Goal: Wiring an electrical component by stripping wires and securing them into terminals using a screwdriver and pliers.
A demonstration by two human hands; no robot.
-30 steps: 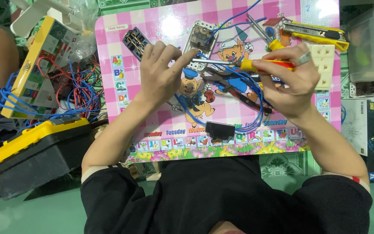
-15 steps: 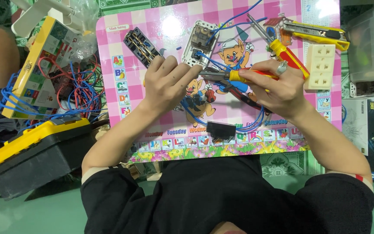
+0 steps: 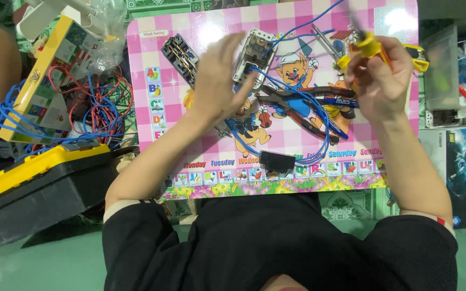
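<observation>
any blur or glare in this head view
Head view: left hand is motion-smeared at the fingers; right hand and the yellow-handled tool it grips are soft too; glare whitens the pink checked board at its top right corner; the wires stay sharp.

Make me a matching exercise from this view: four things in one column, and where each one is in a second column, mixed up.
Things:
1. screwdriver
2. toolbox
3. black block
4. wire tangle

Places:
A. on the pink board, near its front edge
B. off the board, left of it, by the yellow toy board
C. in the right hand
D. on the floor at lower left

Pairs: 1-C, 2-D, 3-A, 4-B
</observation>
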